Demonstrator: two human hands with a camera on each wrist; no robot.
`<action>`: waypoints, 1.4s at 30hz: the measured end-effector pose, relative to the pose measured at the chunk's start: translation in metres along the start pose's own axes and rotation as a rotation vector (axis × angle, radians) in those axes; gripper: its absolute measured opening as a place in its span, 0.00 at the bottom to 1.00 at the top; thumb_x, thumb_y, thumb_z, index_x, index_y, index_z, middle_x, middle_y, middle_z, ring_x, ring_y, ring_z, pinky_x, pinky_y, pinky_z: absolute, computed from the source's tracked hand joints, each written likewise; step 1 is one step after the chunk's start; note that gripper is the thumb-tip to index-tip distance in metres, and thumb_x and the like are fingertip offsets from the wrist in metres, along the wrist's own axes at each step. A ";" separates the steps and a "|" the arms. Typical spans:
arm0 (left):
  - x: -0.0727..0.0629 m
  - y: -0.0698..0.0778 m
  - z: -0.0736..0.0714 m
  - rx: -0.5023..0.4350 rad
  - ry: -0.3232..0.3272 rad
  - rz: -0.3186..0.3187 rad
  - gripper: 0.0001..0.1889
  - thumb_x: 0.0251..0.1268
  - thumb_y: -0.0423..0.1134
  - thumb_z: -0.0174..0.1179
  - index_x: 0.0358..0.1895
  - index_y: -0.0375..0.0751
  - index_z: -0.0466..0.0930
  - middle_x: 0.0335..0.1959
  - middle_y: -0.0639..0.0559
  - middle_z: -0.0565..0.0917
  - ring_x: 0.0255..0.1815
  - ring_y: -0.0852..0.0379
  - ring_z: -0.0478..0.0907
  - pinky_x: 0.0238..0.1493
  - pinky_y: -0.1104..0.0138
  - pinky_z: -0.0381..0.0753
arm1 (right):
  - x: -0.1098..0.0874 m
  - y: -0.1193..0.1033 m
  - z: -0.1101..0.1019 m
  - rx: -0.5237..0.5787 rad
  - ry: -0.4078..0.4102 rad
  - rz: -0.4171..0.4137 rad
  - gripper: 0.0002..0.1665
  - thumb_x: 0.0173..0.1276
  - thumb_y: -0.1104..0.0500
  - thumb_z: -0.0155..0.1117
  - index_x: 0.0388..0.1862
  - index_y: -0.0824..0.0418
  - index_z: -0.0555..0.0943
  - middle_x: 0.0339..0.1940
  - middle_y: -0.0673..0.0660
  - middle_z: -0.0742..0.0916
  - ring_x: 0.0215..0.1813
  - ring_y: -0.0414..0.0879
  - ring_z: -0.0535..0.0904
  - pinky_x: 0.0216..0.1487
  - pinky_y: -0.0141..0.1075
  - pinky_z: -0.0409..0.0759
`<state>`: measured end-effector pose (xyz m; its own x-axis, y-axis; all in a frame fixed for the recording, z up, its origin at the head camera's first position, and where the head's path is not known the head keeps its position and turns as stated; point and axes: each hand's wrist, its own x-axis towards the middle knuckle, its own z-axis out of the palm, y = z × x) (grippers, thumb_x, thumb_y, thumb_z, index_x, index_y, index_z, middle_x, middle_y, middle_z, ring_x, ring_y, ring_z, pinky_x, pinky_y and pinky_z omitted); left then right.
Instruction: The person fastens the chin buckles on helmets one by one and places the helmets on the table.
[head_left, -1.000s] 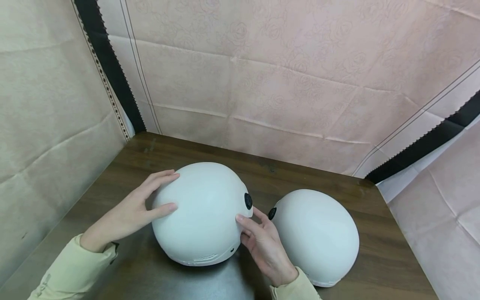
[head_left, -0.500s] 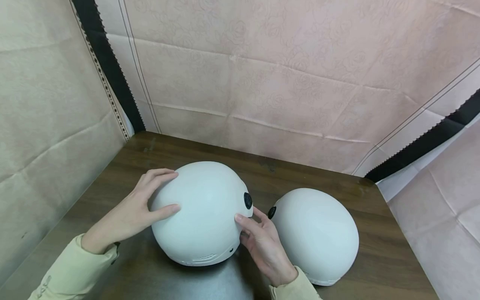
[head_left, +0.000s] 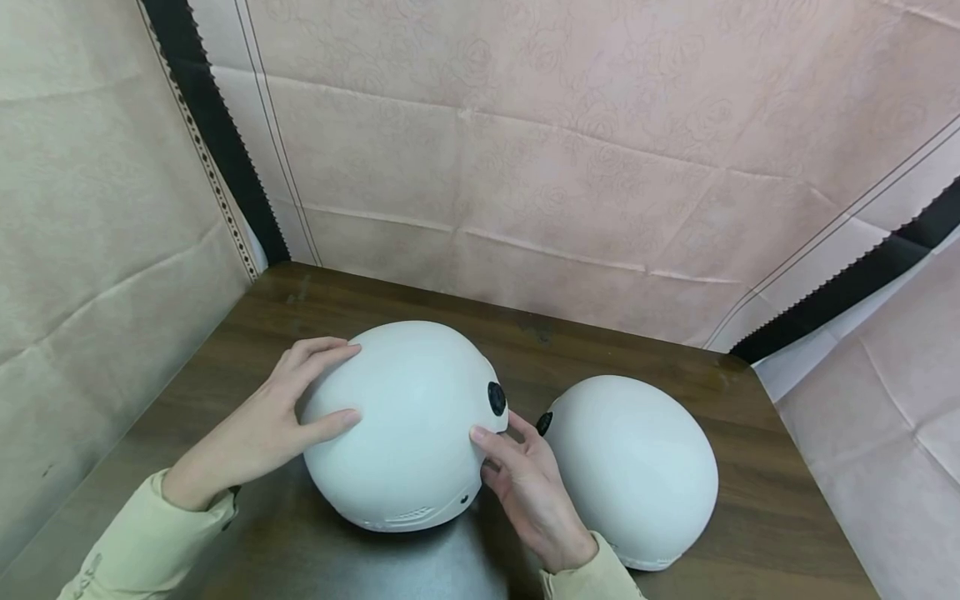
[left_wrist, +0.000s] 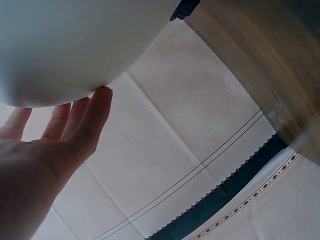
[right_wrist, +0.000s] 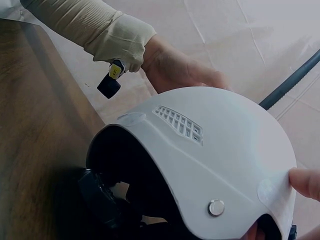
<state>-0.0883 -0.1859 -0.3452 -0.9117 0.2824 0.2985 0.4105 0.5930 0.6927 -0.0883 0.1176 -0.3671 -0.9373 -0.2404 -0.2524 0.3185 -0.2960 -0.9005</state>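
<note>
A white helmet [head_left: 405, 425] with a round black vent stands on the table between the two hands. My left hand [head_left: 262, 425] rests on its left side, thumb and fingers spread over the smooth shell. In the left wrist view, the fingertips [left_wrist: 102, 92] touch the shell from the side. My right hand [head_left: 528, 492] grips the helmet's lower right edge, thumb on the outside and the other fingers partly hidden behind the rim. The right wrist view shows the helmet's grille [right_wrist: 179, 124], a round rivet [right_wrist: 216, 208] and the dark inside with a black strap part.
A second white helmet [head_left: 637, 475] with a black vent stands just right of my right hand. The dark wooden table [head_left: 322, 300] ends at pale patterned cloth walls [head_left: 487, 167] at the back and sides. A small black device [right_wrist: 108, 86] hangs at the left sleeve.
The left thumb has shifted slightly to the right along the shell. Both hands otherwise keep their places, and the helmets stay nearly where they were.
</note>
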 end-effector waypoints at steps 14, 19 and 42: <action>-0.001 0.002 -0.001 0.017 0.014 -0.006 0.36 0.62 0.50 0.66 0.72 0.56 0.62 0.69 0.55 0.59 0.66 0.49 0.61 0.53 0.41 0.70 | -0.001 -0.002 0.001 -0.032 0.014 -0.004 0.50 0.62 0.56 0.71 0.72 0.62 0.48 0.48 0.60 0.85 0.54 0.48 0.79 0.55 0.44 0.75; -0.002 0.002 -0.001 0.020 0.017 -0.007 0.36 0.62 0.50 0.66 0.72 0.56 0.62 0.69 0.55 0.59 0.66 0.48 0.61 0.53 0.41 0.70 | -0.002 -0.004 0.002 -0.047 0.019 0.004 0.51 0.63 0.55 0.70 0.71 0.61 0.47 0.46 0.59 0.85 0.53 0.48 0.80 0.55 0.42 0.75; -0.003 0.005 -0.005 0.013 0.026 -0.016 0.36 0.62 0.50 0.66 0.72 0.54 0.62 0.69 0.54 0.59 0.66 0.49 0.61 0.55 0.42 0.68 | -0.006 -0.009 0.004 -0.020 0.007 -0.024 0.49 0.65 0.58 0.68 0.72 0.60 0.46 0.53 0.62 0.80 0.49 0.48 0.79 0.55 0.39 0.74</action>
<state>-0.0838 -0.1874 -0.3395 -0.9182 0.2533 0.3045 0.3960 0.6069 0.6891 -0.0852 0.1179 -0.3557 -0.9455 -0.2273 -0.2330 0.2930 -0.2827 -0.9134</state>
